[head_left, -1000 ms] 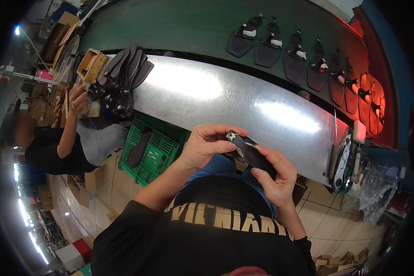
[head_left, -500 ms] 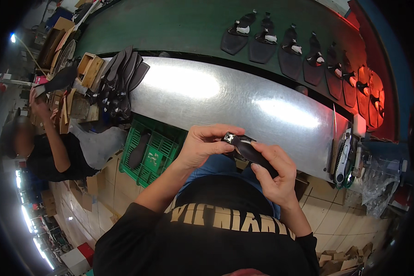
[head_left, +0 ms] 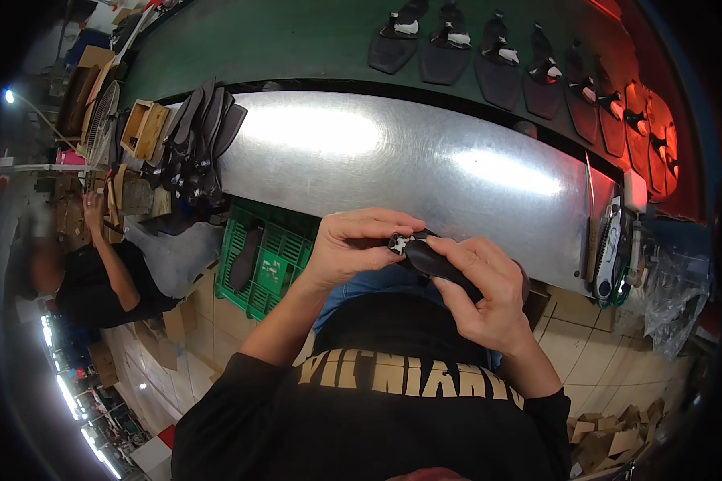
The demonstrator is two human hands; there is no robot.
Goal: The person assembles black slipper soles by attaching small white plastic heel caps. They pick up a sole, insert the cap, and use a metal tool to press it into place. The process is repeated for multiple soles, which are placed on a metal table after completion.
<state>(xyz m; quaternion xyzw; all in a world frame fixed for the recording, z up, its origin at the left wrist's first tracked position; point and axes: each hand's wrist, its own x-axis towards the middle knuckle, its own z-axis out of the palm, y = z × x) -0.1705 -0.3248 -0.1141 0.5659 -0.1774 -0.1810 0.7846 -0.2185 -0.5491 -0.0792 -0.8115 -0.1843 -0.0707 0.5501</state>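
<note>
In front of my body, over the near edge of the metal table, both hands are on a dark shoe sole with a heel point(head_left: 433, 261). My left hand point(head_left: 341, 247) pinches the heel end, thumb below and fingers above; a whitish patch shows on that end. My right hand point(head_left: 489, 290) is closed round the broader part, thumb underneath and fingers on top. Parts of the sole are covered by the fingers, and its far end runs behind the right hand.
A shiny metal table point(head_left: 321, 180) borders a green conveyor belt point(head_left: 257, 52), where several dark soles point(head_left: 501, 76) lie under red light. Piled soles point(head_left: 196, 132) are at the left, above a green crate point(head_left: 285, 264). A utility knife point(head_left: 608, 252) lies right. Another person point(head_left: 104, 268) sits left.
My right hand has shifted its grip on the sole, its fingers now further over it. The other person's raised hand has come down, and the sole beside it is out of sight.
</note>
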